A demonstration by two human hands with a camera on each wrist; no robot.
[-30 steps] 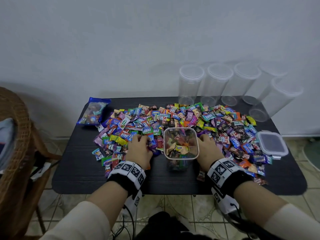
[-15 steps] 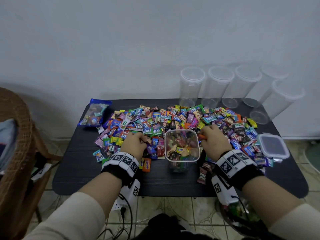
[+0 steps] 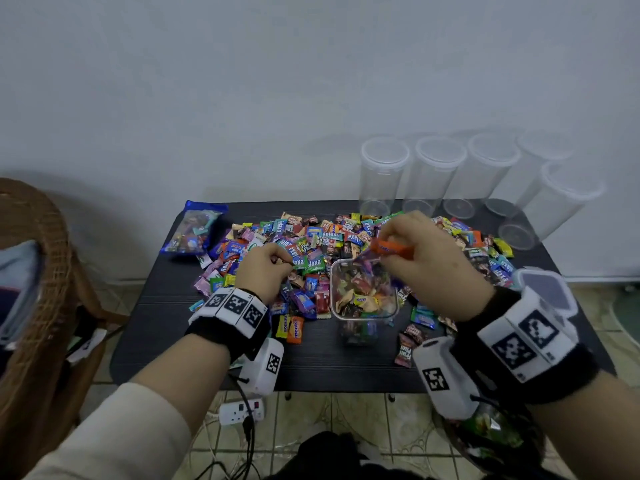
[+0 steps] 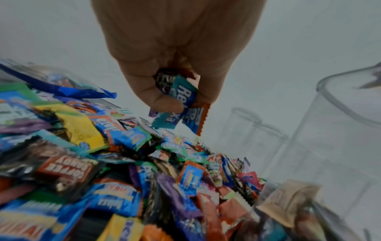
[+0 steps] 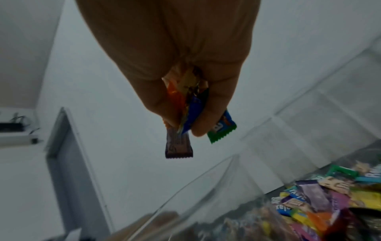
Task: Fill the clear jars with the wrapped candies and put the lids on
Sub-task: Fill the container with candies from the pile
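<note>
A clear square jar (image 3: 363, 317), partly filled with wrapped candies, stands near the table's front edge. Behind and beside it spreads a wide candy pile (image 3: 311, 251). My right hand (image 3: 412, 251) hovers over the jar's far rim and grips a bunch of candies (image 5: 185, 112), orange, blue, green and brown. My left hand (image 3: 266, 268) is lifted just left of the jar and pinches a few candies (image 4: 179, 101) with blue Relaxa wrappers. The jar's square lid (image 3: 550, 289) lies at the right, partly hidden by my right wrist.
Several empty clear round jars (image 3: 436, 174) with lids on stand along the table's back right by the wall. A blue candy bag (image 3: 194, 230) lies at the back left. A wicker chair (image 3: 38, 271) stands left of the black table (image 3: 173, 341). A power strip (image 3: 242, 410) lies on the floor.
Both hands have risen off the pile with candies in their fingers. The right hand has swung left and up over the jar; the left hand has lifted slightly beside it.
</note>
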